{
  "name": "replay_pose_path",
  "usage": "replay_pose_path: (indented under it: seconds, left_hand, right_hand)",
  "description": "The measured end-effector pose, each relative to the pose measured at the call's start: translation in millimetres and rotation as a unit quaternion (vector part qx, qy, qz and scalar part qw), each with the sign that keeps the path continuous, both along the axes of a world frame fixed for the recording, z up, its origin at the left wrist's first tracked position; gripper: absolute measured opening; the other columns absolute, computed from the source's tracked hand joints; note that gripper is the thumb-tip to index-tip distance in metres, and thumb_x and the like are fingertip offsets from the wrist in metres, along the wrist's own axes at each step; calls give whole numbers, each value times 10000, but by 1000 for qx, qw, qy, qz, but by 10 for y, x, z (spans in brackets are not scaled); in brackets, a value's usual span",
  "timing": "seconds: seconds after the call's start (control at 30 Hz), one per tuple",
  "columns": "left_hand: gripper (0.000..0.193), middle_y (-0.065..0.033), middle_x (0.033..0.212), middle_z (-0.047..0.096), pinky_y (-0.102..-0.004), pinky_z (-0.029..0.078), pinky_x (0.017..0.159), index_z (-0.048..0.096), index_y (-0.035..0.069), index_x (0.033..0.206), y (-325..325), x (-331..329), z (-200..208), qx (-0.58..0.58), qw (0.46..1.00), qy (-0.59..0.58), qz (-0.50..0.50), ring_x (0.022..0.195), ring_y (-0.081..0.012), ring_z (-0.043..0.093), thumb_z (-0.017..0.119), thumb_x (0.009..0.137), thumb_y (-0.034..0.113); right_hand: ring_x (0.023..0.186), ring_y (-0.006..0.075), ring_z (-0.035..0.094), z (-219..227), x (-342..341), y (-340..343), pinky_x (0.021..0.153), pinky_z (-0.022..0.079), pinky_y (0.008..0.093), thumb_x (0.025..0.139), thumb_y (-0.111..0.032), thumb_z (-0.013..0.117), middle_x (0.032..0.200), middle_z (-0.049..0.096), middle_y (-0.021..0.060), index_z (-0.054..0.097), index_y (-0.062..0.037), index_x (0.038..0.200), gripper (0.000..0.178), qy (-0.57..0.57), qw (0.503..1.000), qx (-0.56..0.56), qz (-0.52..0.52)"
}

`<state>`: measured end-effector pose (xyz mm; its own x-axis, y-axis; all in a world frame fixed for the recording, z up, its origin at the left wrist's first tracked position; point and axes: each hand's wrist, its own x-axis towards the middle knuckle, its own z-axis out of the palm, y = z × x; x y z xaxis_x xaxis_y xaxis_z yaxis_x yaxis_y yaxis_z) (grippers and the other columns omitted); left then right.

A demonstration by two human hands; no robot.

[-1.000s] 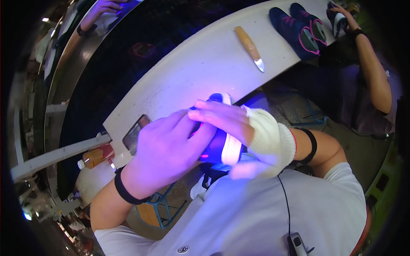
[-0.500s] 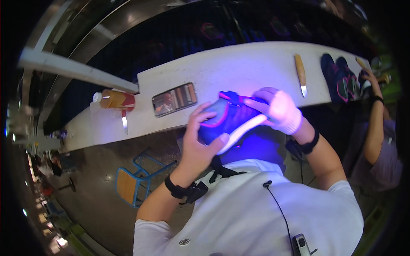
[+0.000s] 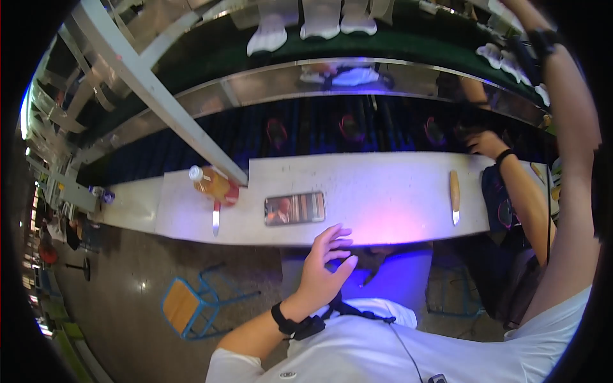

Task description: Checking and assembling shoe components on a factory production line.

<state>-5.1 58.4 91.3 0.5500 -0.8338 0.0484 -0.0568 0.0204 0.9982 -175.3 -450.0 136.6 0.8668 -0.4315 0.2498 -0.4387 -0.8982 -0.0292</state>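
Note:
My left hand is held just off the near edge of the white table, open, its fingers apart and nothing in it. Up along the right side stretches my right arm, a black band on its wrist; the hand itself lies beyond the upper edge of the view. A phone showing a picture lies beyond my left hand. Purple-pink light falls on the tabletop right of the phone. Toward the right end lies a knife with a wooden handle.
Left are a bottle and a red-handled knife. A co-worker's hand reaches over dark shoes at right. Behind the table, dark shoes sit in a dark recess; white shoe-shaped pieces stand higher. A blue-framed stool stands left.
The dark shoe with pink trim that both hands held is out of them. My gloved right hand has gone up and out of view. My view has tilted toward the shelves.

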Motion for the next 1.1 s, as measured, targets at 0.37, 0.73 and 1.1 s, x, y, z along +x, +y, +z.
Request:
replay_pose_path:
  seconds: [0.37, 0.73, 1.1]
  left_hand:
    - [742, -206, 1432, 588, -420, 526, 1053, 416, 0, 1511, -1406, 1922, -362, 17, 956, -227, 187, 1332, -316, 590, 786, 868, 21]
    - [788, -122, 1299, 735, -402, 531, 1044, 630, 100, 1438, -2219, 4273, -1580, 424, 847, -240, 214, 1197, -263, 701, 881, 812, 507]
    - [351, -122, 1123, 764, -417, 624, 918, 656, 13, 1274, -1404, 625, 60, 17, 890, 451, -68, 995, -253, 761, 664, 1081, 305]
  right_hand:
    - [1088, 423, 721, 1647, 3167, 1590, 942, 573, 510, 989, -569, 606, 1152, 750, 252, 757, -45, 1189, 581, -109, 972, -81, 192]
    - [1018, 367, 743, 1549, 3510, 1855, 895, 605, 456, 912, -358, 704, 1041, 777, 192, 817, -86, 1027, 317, -229, 947, -133, 180]
    - [965, 352, 756, 1328, 2781, 1947, 863, 605, 437, 927, -295, 744, 1076, 762, 152, 740, -108, 1179, 314, -294, 896, -14, 332]
